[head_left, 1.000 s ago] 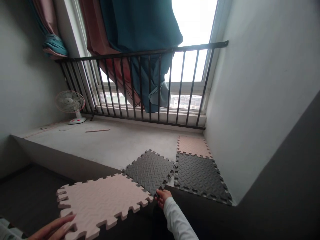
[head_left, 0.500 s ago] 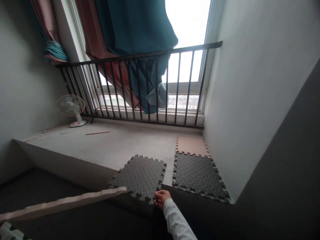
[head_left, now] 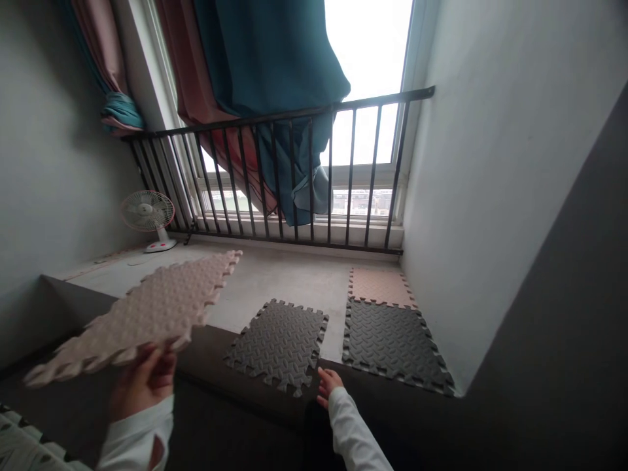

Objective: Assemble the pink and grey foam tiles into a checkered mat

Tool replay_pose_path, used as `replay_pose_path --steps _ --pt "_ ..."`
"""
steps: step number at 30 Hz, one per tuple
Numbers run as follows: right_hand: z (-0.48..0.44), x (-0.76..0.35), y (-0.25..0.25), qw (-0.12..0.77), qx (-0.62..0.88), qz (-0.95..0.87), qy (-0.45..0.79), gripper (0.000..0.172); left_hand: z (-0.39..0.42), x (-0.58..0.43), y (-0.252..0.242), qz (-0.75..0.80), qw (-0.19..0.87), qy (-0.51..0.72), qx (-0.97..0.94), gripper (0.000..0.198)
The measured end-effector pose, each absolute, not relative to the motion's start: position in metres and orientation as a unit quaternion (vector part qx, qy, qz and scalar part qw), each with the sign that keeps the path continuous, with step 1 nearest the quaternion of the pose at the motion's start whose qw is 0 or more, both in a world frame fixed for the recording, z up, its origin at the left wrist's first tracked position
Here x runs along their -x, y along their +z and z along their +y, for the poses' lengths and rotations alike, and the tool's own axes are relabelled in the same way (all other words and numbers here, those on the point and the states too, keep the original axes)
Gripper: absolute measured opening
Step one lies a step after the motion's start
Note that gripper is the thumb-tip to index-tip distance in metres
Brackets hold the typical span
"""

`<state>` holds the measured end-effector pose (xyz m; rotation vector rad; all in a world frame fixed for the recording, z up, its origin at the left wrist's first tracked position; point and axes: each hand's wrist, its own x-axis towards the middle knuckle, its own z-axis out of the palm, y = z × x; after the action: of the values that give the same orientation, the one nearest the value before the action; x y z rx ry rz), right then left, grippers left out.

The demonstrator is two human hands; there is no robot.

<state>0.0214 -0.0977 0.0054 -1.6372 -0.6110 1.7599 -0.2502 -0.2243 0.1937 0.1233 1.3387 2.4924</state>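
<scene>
My left hand point(head_left: 142, 383) grips a pink foam puzzle mat point(head_left: 147, 307) from below and holds it tilted in the air at the lower left. My right hand point(head_left: 328, 386) rests with fingers apart on the ledge's front edge, right at the near corner of a loose grey foam mat point(head_left: 279, 343). To the right lies another grey mat point(head_left: 392, 347), joined to a pink mat point(head_left: 380, 286) behind it, both against the right wall.
A raised concrete ledge point(head_left: 275, 278) runs under a window with a black metal railing point(head_left: 294, 176). Teal and pink curtains point(head_left: 265, 72) hang over the railing. A small white fan point(head_left: 147, 216) stands at the ledge's far left. A white wall point(head_left: 490, 183) closes the right side.
My left hand has swung the pink mat up from edge-on to face-up and raised it. The loose grey mat has slid a little closer to the right-hand mats; my right hand has opened.
</scene>
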Motion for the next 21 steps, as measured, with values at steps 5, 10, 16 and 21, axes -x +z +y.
replay_pose_path --steps 5,10,16,21 --pt "-0.100 -0.057 0.014 0.396 0.610 -0.177 0.664 0.012 -0.158 0.181 0.110 0.457 0.342 0.821 -0.023 0.019" --pt "-0.114 -0.069 0.010 0.410 0.581 -0.149 0.686 0.010 -0.142 0.138 0.037 0.546 0.409 0.728 -0.072 0.019" --pt "-0.116 -0.057 0.006 0.382 0.591 -0.182 0.687 0.009 -0.148 0.125 0.001 0.602 0.397 0.680 -0.132 0.018" --pt "-0.113 -0.047 0.010 0.350 0.606 -0.166 0.694 0.006 -0.144 0.123 0.000 0.611 0.411 0.665 -0.129 0.019"
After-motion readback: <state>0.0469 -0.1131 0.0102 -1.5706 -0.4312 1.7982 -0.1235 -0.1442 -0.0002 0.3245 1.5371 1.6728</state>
